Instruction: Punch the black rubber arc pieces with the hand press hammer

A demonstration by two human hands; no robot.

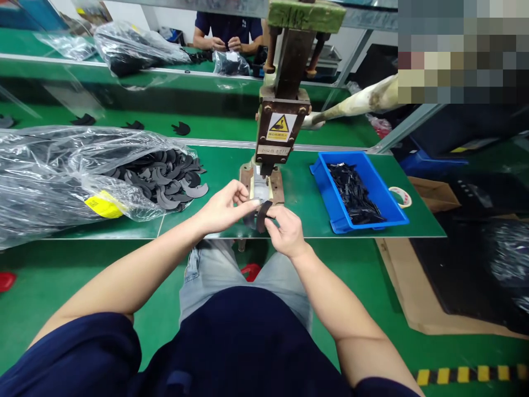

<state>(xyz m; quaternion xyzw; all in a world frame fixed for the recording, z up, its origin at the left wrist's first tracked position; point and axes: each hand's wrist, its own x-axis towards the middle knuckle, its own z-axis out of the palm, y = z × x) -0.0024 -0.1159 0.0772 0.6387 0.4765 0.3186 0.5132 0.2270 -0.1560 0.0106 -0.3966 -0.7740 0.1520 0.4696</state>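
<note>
A curved flat black piece (pixel 263 216) stands on edge at the table's front edge, before the base of a hand press (pixel 285 121). My right hand (pixel 285 229) pinches it from the right between thumb and fingers. From the left, my left hand (pixel 227 208) meets it, thumb stretched to the piece's upper end and the other fingers curled. Whether something small sits in those left fingers is hidden. Close behind both hands lies the press's metal base plate (pixel 278 187), under the raised ram.
At left, a clear plastic bag (pixel 49 182) spills many curved dark pieces (pixel 165 176). A blue bin (pixel 363 225) of small black parts stands at right, beside a tape roll (pixel 400 197). The press lever (pixel 355 103) juts rightward. Across the bench sits another person (pixel 227 30).
</note>
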